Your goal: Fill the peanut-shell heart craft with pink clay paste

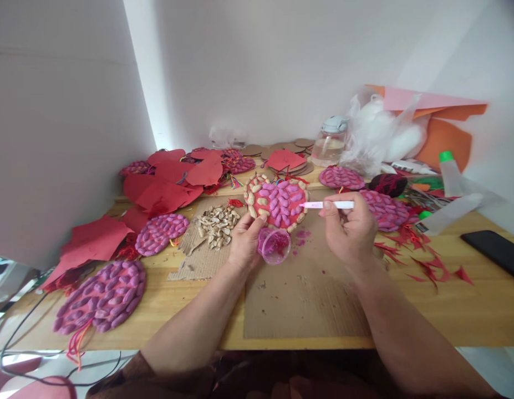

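My left hand is closed, pinching the lower left edge of a red heart-shaped plaque covered in peanut shells. A small clear plastic cup, smeared inside with magenta paint, is held in the same hand. On the plaque the middle shells are pinkish purple, while those along the rim are bare tan. Gripped in my right hand is a slim white paintbrush, its pink tip at the plaque's right side. Below lies a cardboard sheet with purple paint spots.
Loose peanut shells lie on cardboard to the left. Finished purple shell discs and red paper pieces spread over the left side. Red scraps, a black phone and a green-capped bottle are right; a water jar stands behind.
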`<act>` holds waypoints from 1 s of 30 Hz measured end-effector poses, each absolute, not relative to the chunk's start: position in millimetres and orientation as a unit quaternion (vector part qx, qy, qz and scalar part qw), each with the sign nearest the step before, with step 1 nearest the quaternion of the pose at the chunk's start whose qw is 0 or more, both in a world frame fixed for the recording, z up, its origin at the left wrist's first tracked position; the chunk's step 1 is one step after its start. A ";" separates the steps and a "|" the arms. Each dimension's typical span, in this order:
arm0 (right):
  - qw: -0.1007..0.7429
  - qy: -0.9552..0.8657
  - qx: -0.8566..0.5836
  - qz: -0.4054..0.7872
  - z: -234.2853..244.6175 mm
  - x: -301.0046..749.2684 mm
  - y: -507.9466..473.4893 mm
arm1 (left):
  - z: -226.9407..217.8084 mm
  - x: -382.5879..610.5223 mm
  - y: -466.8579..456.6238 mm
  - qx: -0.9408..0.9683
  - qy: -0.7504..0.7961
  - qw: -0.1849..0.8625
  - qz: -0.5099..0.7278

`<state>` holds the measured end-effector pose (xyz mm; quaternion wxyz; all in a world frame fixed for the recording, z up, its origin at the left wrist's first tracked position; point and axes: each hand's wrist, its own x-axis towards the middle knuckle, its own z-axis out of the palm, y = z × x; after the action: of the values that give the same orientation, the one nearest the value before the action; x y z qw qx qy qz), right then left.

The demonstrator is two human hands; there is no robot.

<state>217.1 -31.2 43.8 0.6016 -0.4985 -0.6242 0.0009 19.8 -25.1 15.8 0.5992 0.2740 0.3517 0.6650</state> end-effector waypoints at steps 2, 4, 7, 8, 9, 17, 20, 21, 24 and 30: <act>0.597 -0.629 -0.498 0.005 44.1 216.4 -30.9 | 16.8 20.1 -25.4 0.271 0.347 0.601 0.666; 0.598 -0.626 -0.501 0.005 44.3 216.4 -30.4 | 17.7 20.1 -25.5 0.265 0.345 0.606 0.666; 0.603 -0.620 -0.502 0.010 44.2 217.3 -29.9 | 18.5 19.1 -25.3 0.245 0.347 0.614 0.665; 0.603 -0.620 -0.501 0.012 44.0 217.5 -30.0 | 18.7 18.7 -25.1 0.237 0.348 0.617 0.665; 0.603 -0.623 -0.499 0.012 43.6 217.5 -30.2 | 18.9 18.3 -24.9 0.229 0.350 0.619 0.665; 0.568 -0.659 -0.492 -0.036 42.1 209.5 -39.6 | 17.2 17.1 -22.8 0.199 0.351 0.630 0.664; 0.572 -0.664 -0.480 -0.040 42.7 207.3 -41.4 | 15.2 16.1 -21.9 0.202 0.350 0.630 0.663; 0.573 -0.664 -0.479 -0.045 42.8 207.1 -41.4 | 14.4 15.8 -21.7 0.205 0.350 0.630 0.662; 0.568 -0.667 -0.480 -0.051 42.4 207.1 -41.2 | 12.3 15.6 -21.3 0.207 0.351 0.630 0.661; 0.570 -0.673 -0.471 0.006 41.2 205.1 -43.1 | 11.1 16.2 -20.8 0.210 0.339 0.634 0.662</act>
<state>205.1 -43.1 41.2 0.5703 -0.4708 -0.6731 0.0064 16.2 -20.8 11.1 0.6344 0.2097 0.3388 0.6624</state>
